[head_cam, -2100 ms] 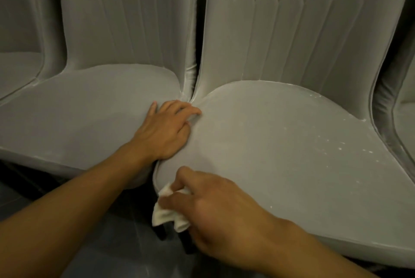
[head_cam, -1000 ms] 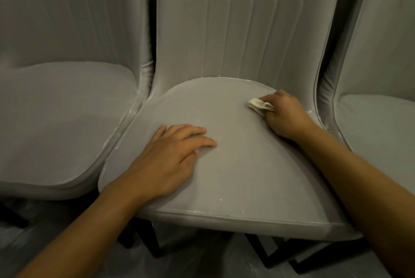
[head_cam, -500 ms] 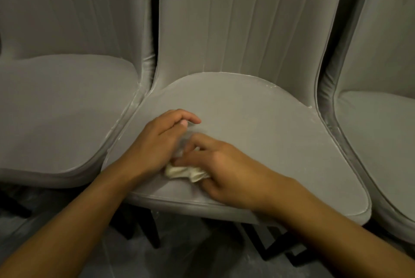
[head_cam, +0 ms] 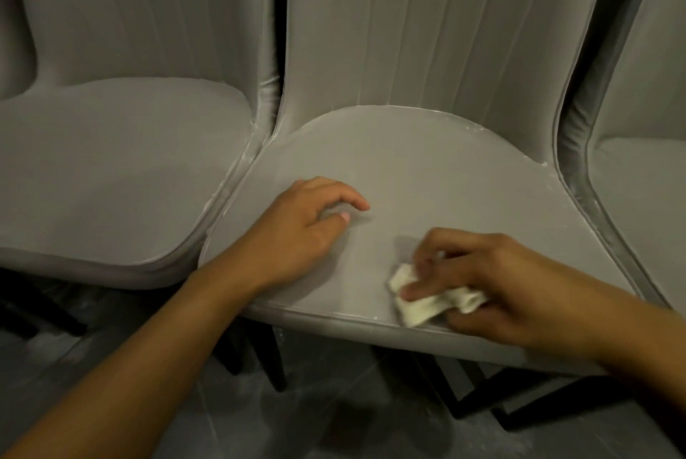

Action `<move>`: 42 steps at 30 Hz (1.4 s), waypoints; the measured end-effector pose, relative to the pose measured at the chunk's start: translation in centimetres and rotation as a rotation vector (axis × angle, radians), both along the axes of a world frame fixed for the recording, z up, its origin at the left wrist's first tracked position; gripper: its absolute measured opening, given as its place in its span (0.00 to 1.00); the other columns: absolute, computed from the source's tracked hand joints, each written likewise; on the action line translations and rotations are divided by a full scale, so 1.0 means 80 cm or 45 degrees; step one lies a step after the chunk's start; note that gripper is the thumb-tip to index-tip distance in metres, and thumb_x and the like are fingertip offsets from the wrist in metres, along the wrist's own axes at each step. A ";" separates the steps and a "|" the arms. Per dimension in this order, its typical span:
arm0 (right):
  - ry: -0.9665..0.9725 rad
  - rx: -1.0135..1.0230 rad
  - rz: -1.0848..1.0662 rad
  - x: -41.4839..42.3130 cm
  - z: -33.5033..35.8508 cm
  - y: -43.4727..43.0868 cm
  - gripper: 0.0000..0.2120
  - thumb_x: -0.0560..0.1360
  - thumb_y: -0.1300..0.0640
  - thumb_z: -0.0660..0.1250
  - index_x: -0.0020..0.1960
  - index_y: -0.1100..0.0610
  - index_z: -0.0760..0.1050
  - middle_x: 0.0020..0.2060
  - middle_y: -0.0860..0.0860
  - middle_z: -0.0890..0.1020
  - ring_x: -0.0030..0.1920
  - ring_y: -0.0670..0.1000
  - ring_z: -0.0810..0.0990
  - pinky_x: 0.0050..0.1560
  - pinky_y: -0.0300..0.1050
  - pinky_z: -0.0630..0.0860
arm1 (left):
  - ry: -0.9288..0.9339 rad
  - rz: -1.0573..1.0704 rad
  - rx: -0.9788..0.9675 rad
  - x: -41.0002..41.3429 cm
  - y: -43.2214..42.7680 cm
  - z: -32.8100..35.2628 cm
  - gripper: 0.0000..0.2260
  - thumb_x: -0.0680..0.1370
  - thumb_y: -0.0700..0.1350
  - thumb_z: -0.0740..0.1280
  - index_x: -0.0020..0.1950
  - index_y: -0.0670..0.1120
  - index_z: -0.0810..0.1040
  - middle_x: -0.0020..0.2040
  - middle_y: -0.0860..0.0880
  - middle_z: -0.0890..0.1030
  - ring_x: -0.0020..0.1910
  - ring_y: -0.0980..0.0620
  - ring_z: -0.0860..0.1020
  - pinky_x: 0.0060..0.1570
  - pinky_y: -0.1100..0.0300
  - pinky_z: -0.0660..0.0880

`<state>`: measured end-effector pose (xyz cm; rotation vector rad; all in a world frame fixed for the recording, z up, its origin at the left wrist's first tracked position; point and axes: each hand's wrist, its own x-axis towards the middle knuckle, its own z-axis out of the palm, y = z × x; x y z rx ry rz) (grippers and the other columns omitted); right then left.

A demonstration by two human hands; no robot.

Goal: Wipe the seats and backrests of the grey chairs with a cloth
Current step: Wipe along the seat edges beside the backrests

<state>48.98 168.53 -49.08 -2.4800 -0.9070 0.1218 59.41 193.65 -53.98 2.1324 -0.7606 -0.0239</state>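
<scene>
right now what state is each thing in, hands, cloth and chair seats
cloth, bunched, pressed on the middle seat's front edge
right hand, grips the cloth
left hand, rests on the middle seat, fingers loosely curled, holds nothing
middle seat, white specks along its back rim
left seat, no hand on it
right seat, partly out of frame, no hand on it

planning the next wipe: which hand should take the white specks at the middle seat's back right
Right. The right hand holds the cloth on the middle seat, and the specks lie on its side; the left hand holds nothing.
</scene>
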 end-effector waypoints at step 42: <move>-0.418 -0.161 -0.015 0.026 -0.041 0.232 0.12 0.71 0.59 0.73 0.55 0.56 0.81 0.50 0.56 0.77 0.43 0.55 0.78 0.40 0.48 0.78 | 0.739 -0.031 -0.606 0.017 0.053 0.042 0.17 0.78 0.54 0.59 0.60 0.51 0.82 0.61 0.48 0.84 0.65 0.51 0.79 0.70 0.53 0.69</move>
